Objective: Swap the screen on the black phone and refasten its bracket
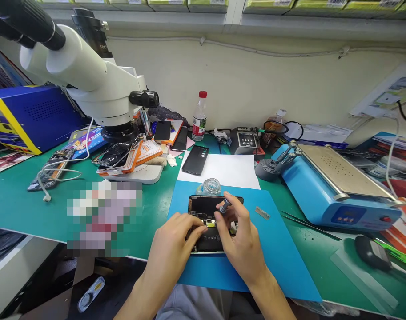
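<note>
A green table (154, 200) is bearing a blue mat (281, 262). Over the mat, the left hand (171, 238) is curling, thumb and forefinger close together; whether they are pinching anything, I cannot tell. The right hand (243, 240) is facing it. A phone (207, 241) is lying open on the mat, under both hands, its insides showing. A glass jar (211, 186) is standing just behind the phone. A grey tool (224, 206) is sitting clamped between the right thumb and fingers, above the phone.

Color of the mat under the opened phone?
Bright blue. The mat shows in the head view, the only one here.
</note>
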Motion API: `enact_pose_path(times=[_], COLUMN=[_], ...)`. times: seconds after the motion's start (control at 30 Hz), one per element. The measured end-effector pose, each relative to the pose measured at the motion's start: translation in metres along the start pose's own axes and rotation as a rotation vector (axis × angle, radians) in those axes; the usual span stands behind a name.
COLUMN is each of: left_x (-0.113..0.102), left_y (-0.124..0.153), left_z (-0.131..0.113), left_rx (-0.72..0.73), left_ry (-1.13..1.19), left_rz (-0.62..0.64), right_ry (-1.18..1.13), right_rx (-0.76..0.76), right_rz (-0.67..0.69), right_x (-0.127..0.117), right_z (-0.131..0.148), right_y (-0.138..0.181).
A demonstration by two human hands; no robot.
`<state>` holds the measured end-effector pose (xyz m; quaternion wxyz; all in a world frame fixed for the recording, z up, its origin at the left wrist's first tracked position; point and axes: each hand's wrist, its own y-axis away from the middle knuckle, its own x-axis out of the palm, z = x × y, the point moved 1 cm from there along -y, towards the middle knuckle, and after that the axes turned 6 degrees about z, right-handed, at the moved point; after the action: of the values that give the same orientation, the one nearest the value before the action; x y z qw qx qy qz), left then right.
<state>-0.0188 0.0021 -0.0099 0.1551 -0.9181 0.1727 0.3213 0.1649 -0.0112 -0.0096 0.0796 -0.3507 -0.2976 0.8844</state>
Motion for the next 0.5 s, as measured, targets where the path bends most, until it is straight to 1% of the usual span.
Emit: enact_pose_path(times=[0.07,0.17,0.3,0.5], left_x=[-0.002,0.000,0.006,0.012], left_y=[-0.001,-0.003,-0.006,-0.008], left_z=[-0.002,-0.004,-0.004,-0.004], left_rx=[0.006,0.005,0.001,0.039], left_ry=[-0.004,-0.001,-0.001,-0.014], left_rz=[0.001,-0.004,-0.008,-0.007], right_ry=[-0.113,-0.229,-0.268,-0.334], right_rx=[0.065,0.100,0.102,0.054], right_rz=[-0.059,-0.133,-0.104,-0.057], right_x=[0.000,-0.001,-0.004,-0.003], right_z=[-0.002,-0.003,-0.002,-0.001], right_y=[0.002,0.005,0.008,0.009])
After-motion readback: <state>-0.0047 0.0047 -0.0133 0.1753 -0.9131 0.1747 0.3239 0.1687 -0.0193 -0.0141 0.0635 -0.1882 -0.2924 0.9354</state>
